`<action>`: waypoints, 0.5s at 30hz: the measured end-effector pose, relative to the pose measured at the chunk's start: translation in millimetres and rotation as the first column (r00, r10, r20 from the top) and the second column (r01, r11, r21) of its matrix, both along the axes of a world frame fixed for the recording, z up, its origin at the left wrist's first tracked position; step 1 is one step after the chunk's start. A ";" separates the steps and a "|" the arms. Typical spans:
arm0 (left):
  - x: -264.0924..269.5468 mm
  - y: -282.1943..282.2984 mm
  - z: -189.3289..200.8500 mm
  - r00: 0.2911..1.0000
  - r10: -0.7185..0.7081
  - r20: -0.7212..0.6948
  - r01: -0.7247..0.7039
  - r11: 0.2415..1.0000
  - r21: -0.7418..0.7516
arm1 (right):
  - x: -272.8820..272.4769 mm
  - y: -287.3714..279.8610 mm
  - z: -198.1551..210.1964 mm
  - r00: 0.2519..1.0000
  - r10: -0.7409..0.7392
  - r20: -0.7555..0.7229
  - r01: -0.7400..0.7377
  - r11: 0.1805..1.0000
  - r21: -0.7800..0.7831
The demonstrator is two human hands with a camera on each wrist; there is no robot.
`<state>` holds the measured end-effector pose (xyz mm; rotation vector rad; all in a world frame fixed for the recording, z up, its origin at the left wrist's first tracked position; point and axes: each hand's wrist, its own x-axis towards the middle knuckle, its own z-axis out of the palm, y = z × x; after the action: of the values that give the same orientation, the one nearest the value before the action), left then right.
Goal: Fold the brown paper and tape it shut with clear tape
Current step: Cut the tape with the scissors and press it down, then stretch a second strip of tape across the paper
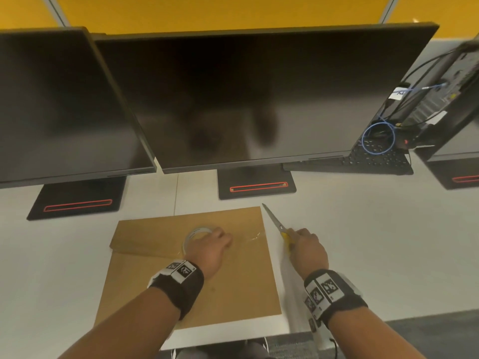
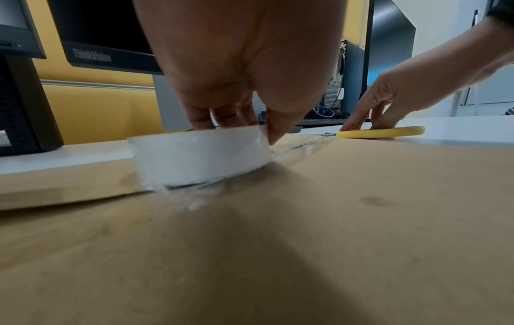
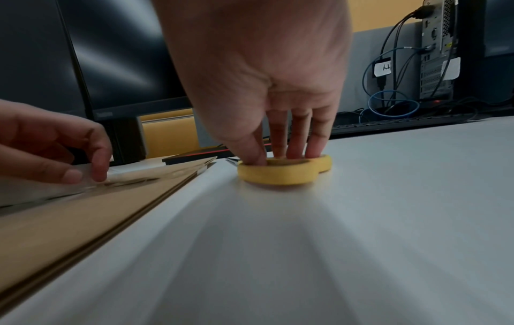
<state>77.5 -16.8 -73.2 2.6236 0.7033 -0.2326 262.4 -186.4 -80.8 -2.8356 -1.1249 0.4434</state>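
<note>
From the head camera, the folded brown paper sheet [image 1: 207,275] lay flat on the white desk [image 1: 375,242], the left hand [image 1: 210,246] gripping the clear tape roll [image 1: 193,235] upon it, probably to pin the flap.

The left wrist view showed its fingers [image 2: 219,114] curled round the roll, a strip stretched rightward.

In the right wrist view, the right hand [image 3: 278,110] had fingers threaded into the yellow-handled scissors [image 3: 283,170] beside the paper, presumably ready to cut.

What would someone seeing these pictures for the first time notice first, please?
A large folded sheet of brown paper lies on the white desk, with the left hand gripping a roll of clear tape that rests on its folded flap. Just right of the paper, the right hand has fingers in the handles of yellow-handled scissors lying flat on the desk. Behind stand dark, switched-off monitors.
</note>
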 end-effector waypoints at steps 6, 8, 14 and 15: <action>-2.5 3.1 1.3 0.997 0.036 0.062 -0.036 0.999 -0.012 | -4.3 6.7 6.1 0.998 -0.057 -0.017 0.057 0.998 0.004; -2.2 6.0 4.2 0.992 0.070 0.107 -0.069 0.997 -0.019 | -7.4 12.2 10.3 0.997 -0.082 -0.002 0.082 0.995 0.056; -11.4 16.6 23.0 0.929 0.238 0.285 -0.190 0.964 -0.184 | -34.3 57.2 25.6 0.939 0.165 -0.303 -0.017 0.899 0.437; -12.9 17.7 27.8 0.921 0.259 0.290 -0.195 0.953 -0.231 | -41.8 67.2 30.6 0.897 0.213 -0.387 -0.005 0.882 0.472</action>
<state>64.6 0.9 -45.4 2.2901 0.8169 0.1780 220.6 -119.1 -50.2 -2.1298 -1.1195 0.6664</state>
